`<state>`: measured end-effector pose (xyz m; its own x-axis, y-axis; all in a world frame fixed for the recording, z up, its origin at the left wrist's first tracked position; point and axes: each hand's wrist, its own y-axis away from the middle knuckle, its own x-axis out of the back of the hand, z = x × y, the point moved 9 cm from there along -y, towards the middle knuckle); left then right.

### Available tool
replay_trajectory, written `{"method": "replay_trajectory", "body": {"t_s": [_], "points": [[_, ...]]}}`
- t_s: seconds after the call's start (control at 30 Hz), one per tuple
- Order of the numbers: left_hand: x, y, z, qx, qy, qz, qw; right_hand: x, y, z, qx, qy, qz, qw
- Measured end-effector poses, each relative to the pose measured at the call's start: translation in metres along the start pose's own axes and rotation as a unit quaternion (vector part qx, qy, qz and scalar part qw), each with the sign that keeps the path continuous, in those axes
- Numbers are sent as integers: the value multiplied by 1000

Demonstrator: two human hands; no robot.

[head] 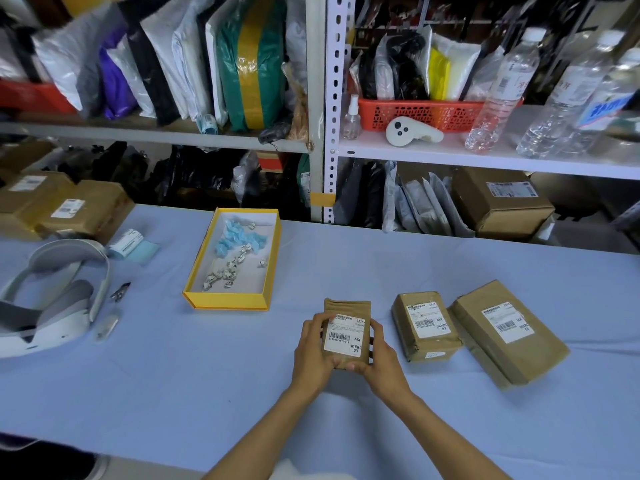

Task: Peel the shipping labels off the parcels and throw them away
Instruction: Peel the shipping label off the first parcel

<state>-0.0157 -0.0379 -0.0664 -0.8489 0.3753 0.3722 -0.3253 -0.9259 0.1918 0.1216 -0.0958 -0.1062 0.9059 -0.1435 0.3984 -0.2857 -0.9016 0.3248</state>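
Note:
A small brown parcel (347,308) with a white shipping label (344,336) is held just above the blue table, near its front middle. My left hand (313,355) grips its left side, with the fingertips at the label's upper left corner. My right hand (381,358) grips its right side and lower edge. Two more brown parcels lie to the right, a middle one (426,327) and a larger one (507,334), each with a white label on top. A yellow box (225,301) behind and to the left holds several crumpled labels and blue scraps.
A white headset (52,299) lies at the table's left, with a small clip (119,292) and a label roll (126,242) beside it. Brown boxes (69,209) stack at the far left. Shelves behind hold mailer bags, a red basket (419,114) and water bottles (502,84).

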Motion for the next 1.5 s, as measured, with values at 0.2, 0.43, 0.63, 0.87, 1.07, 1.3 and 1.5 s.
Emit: {"method": "replay_trajectory", "body": {"t_s": [0.2,0.43,0.63,0.87,1.07,1.3,1.5], "points": [[2,-6,-6,-2,35,-3,999,2,0,-1,-5,2,2,1000],[16,-23,3,-26,-5,42,999,1,1,-2,-8,9,0,1000],[18,-37,13,-36,-69,57,995,3,0,-5,-2,20,-6,1000],[20,-39,18,-28,-143,95,985,5,1,-11,3,44,-2,999],[12,-37,12,-25,-121,60,990,2,1,-15,10,79,-9,997],[17,-33,10,-22,-10,49,999,5,2,-12,5,40,-6,999],[21,-36,7,-9,-9,60,998,3,4,-13,10,29,-11,999]]}}
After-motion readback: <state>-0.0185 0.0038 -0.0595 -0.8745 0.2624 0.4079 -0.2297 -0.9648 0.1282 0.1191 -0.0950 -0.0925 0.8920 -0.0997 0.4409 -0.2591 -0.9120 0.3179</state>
